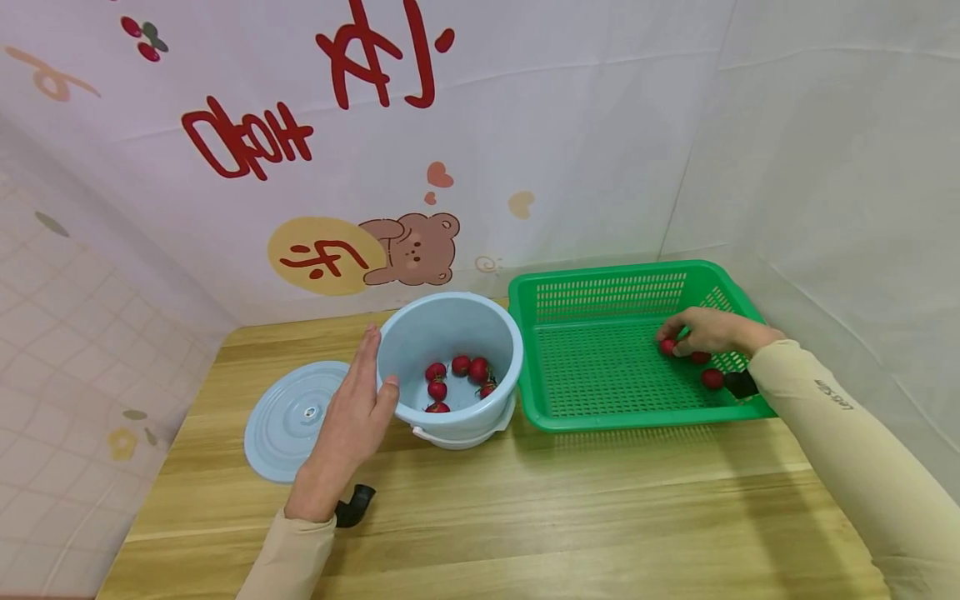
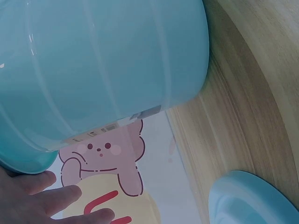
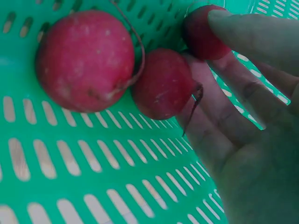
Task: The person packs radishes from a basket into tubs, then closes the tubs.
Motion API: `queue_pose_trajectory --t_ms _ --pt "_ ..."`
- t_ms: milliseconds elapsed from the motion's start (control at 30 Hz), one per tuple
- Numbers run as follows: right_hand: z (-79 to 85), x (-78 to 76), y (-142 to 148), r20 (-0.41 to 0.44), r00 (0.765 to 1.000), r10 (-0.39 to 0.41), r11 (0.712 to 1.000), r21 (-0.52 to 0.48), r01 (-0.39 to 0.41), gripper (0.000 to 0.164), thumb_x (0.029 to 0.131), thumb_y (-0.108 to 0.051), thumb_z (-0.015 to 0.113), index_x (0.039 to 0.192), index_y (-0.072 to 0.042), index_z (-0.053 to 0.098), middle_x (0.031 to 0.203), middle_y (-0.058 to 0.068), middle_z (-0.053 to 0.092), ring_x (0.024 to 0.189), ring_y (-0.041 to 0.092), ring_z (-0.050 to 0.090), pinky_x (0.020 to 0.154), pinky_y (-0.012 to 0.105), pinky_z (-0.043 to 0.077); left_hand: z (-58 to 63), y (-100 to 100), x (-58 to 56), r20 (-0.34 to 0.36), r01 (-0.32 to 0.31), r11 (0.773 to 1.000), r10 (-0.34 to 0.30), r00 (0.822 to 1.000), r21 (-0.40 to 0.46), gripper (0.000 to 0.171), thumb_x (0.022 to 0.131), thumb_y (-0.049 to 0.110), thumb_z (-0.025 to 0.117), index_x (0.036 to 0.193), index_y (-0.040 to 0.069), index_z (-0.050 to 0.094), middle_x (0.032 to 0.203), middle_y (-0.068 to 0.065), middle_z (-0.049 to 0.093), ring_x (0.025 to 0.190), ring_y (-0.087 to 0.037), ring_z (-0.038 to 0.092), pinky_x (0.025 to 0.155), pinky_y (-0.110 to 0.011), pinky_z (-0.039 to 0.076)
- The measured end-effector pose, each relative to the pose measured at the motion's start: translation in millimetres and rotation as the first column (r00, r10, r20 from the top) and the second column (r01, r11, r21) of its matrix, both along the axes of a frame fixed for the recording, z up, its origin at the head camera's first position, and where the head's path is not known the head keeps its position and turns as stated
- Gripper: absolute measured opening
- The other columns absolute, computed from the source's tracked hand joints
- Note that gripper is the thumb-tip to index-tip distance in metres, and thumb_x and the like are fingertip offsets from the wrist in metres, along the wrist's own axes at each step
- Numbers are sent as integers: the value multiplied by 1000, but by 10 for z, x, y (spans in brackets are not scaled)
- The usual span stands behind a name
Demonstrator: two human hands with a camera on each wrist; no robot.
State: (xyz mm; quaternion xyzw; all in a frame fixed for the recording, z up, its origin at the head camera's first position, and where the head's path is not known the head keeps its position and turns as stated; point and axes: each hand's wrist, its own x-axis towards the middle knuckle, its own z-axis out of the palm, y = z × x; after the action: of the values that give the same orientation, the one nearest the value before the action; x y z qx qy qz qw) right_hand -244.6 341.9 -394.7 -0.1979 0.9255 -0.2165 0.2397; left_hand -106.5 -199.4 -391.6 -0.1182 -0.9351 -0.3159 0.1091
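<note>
My right hand (image 1: 705,330) is inside the green basket (image 1: 570,421), pinching a red radish (image 3: 198,39) between thumb and fingers. Beside that hand lie two other radishes, one (image 3: 161,84) touching its fingers and a larger one (image 3: 86,60) with a thin root. My left hand (image 1: 354,412) rests with straight fingers at the left rim of a light blue bucket (image 1: 450,425); in the left wrist view its fingers (image 2: 60,200) are spread near that rim. Several radishes (image 1: 437,389) lie on the bucket's floor.
A light blue lid (image 1: 281,417) lies on the wooden table (image 1: 525,517), left of the bucket and partly behind my left forearm. The basket stands close against the bucket's right side. A printed cloth wall (image 1: 585,150) rises behind them.
</note>
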Motion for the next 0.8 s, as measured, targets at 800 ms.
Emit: queue_pose_trajectory --t_ms 800 --pt "311 119 -154 -123 990 -66 993 -108 53 37 99 -12 68 135 -2 65 123 11 71 117 38 64 98 59 49 -36 -17 -18 -13 1 1000 0 1000 4 68 107 29 41 165 3 17 173 -7 14 155 -34 25 118 -61 30"
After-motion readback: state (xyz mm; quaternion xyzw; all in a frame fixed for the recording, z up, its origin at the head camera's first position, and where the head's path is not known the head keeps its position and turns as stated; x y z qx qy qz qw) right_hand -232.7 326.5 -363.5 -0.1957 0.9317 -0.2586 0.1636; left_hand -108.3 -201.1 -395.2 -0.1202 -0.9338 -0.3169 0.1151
